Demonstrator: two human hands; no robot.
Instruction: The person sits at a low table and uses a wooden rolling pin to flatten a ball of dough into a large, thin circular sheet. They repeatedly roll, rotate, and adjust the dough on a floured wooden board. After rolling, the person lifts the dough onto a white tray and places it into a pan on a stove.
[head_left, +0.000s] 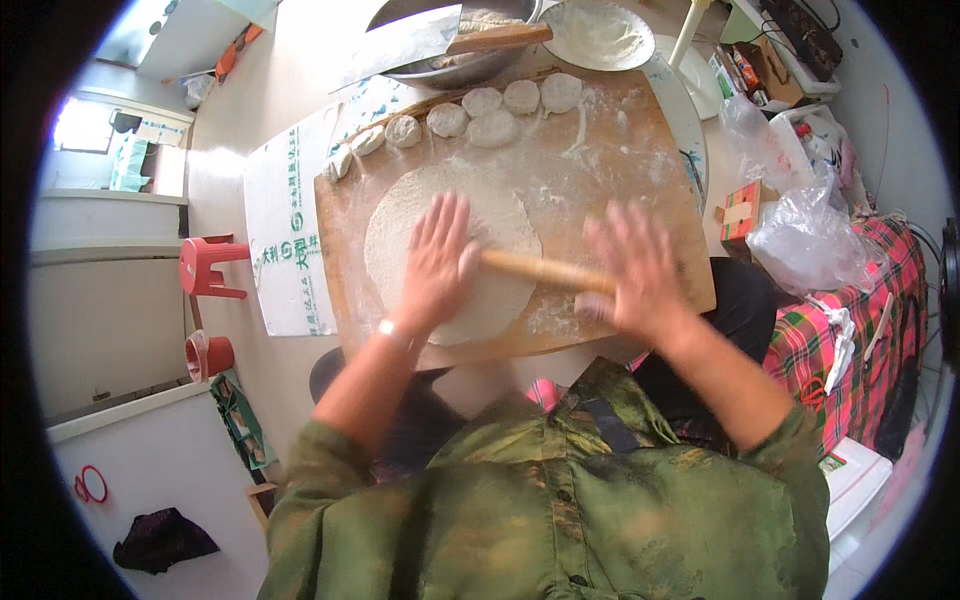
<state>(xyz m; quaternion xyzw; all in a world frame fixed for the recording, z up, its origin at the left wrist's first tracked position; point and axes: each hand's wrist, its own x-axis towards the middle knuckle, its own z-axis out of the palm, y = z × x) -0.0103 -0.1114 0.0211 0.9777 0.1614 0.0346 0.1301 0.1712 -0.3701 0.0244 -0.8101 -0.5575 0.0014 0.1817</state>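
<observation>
A thin, wide round of dough (405, 225) lies on a floured wooden board (622, 172). Across its right part runs a wooden rolling pin (547, 271), slanting down to the right. My left hand (442, 259) is flat above the dough, its fingers stretched out and its palm at the pin's left end. At the pin's other end is my right hand (637, 270), blurred, with outstretched fingers. Both pin ends are hidden by the hands, and I see no fingers wrapped around it. Several small floured dough pieces (448, 120) line the board's far edge.
Beyond the board, a cleaver (420, 49) rests across a metal bowl (450, 75), beside a flour bowl (600, 34). A printed white box (277, 232) and a red stool (206, 266) stand left. Plastic bags (810, 232) and a plaid cloth (892, 300) lie right.
</observation>
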